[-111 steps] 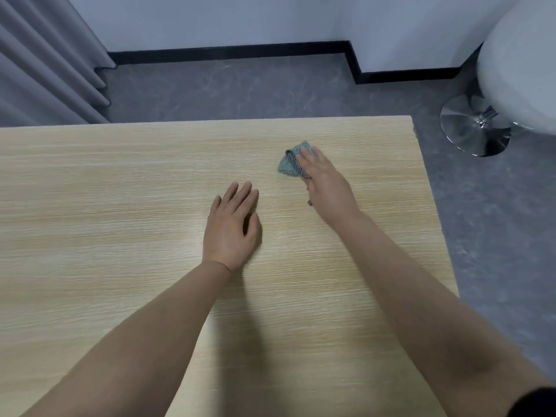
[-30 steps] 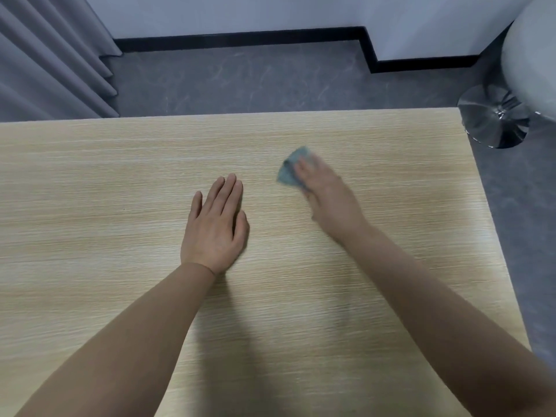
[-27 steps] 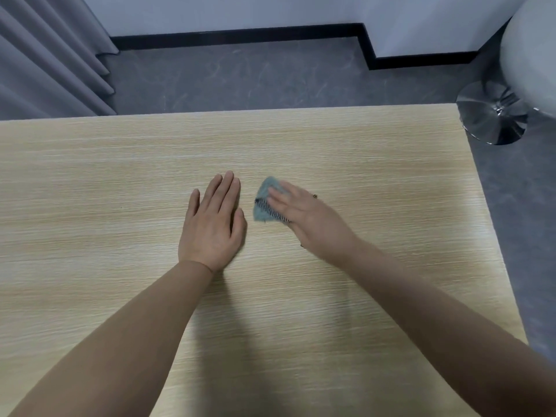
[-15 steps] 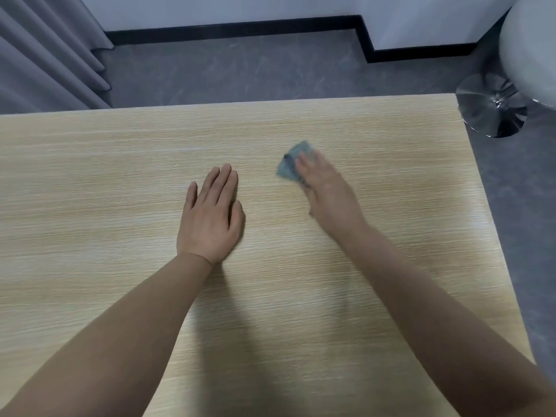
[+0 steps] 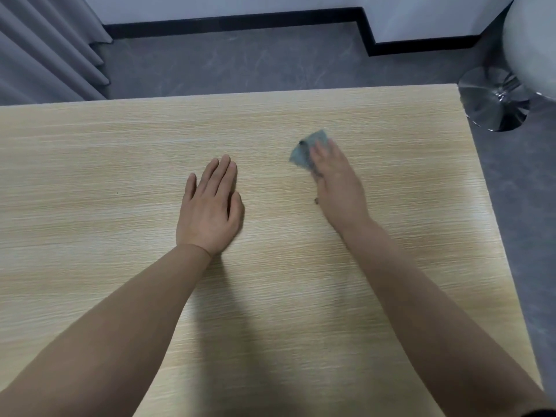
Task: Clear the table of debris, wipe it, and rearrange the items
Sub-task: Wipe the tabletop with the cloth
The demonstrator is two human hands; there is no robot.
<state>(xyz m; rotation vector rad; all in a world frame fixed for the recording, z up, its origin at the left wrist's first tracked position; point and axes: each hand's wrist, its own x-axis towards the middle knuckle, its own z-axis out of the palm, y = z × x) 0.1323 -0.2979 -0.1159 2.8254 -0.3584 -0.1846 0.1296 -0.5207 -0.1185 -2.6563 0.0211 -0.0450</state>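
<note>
- Nearest: two bare forearms reach in over the near edge of the pale wood-grain worktop [image 5: 90, 164]; their shadows fall on the board between them.
- Left hand [image 5: 210, 206] lies palm down, flat on the worktop near its middle. Fingers straight and close together, thumb tucked alongside. It holds nothing.
- Right hand [image 5: 338, 182] is further out and to the right, well apart from the left. It presses down on a small grey-blue cloth [image 5: 304, 152], fingers laid over it. The hand and cloth are blurred; whether the fingers merely press or curl round the cloth's edge, cannot tell.
- The cloth sits on the worktop in its right half, toward the far side. Most of it shows at the fingertips, poking out to the left; the rest is hidden under the hand.
- A small dark speck [image 5: 117, 192] sits on the board left of the left hand; too small to identify.
- Beyond the far edge: grey floor [image 5: 240, 61], then a black skirting board [image 5: 228, 21] under a white wall.
- Far left: grey curtain [image 5: 39, 49] in folds.
- Far right: chrome stool base [image 5: 493, 99] on the floor, with a white seat [image 5: 532, 40] above it.
</note>
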